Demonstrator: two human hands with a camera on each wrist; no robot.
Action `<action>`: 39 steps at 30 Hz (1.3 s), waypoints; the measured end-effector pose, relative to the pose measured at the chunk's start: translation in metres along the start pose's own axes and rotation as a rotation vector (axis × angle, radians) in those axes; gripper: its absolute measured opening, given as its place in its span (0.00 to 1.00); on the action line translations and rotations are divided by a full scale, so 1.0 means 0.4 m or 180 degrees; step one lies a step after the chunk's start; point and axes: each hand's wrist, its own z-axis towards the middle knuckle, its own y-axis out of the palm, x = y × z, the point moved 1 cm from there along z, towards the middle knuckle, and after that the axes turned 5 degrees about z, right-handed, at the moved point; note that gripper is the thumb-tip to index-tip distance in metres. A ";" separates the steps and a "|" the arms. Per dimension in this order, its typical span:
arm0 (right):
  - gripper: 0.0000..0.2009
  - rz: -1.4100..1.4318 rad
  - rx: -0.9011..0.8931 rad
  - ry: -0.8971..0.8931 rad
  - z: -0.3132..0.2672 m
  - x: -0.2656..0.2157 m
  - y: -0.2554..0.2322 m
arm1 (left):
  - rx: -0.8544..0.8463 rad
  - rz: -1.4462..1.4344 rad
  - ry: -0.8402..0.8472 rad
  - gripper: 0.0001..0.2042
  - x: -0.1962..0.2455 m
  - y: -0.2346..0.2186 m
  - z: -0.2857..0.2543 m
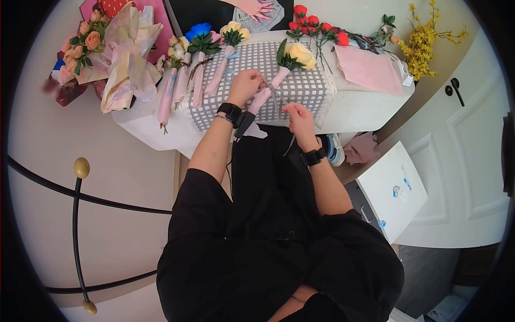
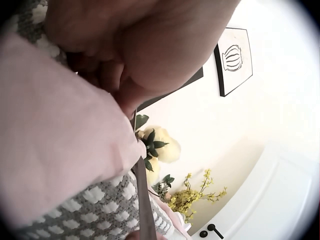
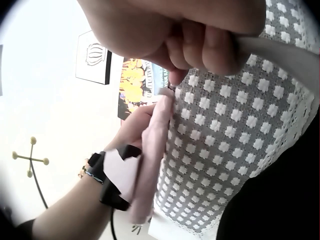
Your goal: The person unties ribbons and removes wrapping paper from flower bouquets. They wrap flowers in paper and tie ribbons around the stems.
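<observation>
A pale yellow rose point(image 1: 301, 55), its stem wrapped in pink paper point(image 1: 260, 101), lies slanted over the checked cloth in the head view. My left hand point(image 1: 247, 87) is at the upper wrapping, pinching a grey ribbon point(image 2: 145, 200) that crosses the stem. Lower and to the right, my right hand point(image 1: 300, 126) grips the ribbon's other stretch, and a tail of ribbon point(image 3: 282, 55) trails out past its curled fingers. In the left wrist view the pink wrapping fills much of the near side, and the left fingertips are partly hidden behind it.
Several wrapped flowers, including a blue rose point(image 1: 200, 31), lie left on the checked cloth point(image 1: 241, 59). A large bouquet point(image 1: 91, 43) stands further left. Red roses point(image 1: 311, 24), pink paper sheets point(image 1: 370, 70) and yellow blossoms point(image 1: 421, 48) are at the right. A white drawer unit point(image 1: 391, 188) stands below.
</observation>
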 end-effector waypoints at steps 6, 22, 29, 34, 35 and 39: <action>0.12 -0.0083 0.0062 -0.0116 -0.017 -0.019 -0.003 | 0.0246 0.0197 0.0034 0.08 -0.015 0.013 0.007; 0.13 -0.0191 -0.0419 0.0390 0.039 -0.029 -0.008 | 0.0471 0.0839 0.0545 0.16 0.073 -0.005 -0.168; 0.16 0.0063 -0.0441 0.0373 0.067 -0.062 0.033 | 0.0469 0.1431 0.1068 0.12 0.019 0.074 -0.225; 0.18 0.0993 -0.0055 0.0214 0.040 -0.112 0.027 | 0.0454 0.1077 0.1533 0.07 0.036 0.078 -0.298; 0.18 0.0996 -0.0043 0.0232 0.036 -0.115 0.024 | 0.0428 0.1164 0.1620 0.07 0.037 0.078 -0.312; 0.16 0.1644 -0.0219 0.0176 0.025 -0.121 0.014 | 0.0330 0.1199 0.1519 0.07 0.045 0.085 -0.352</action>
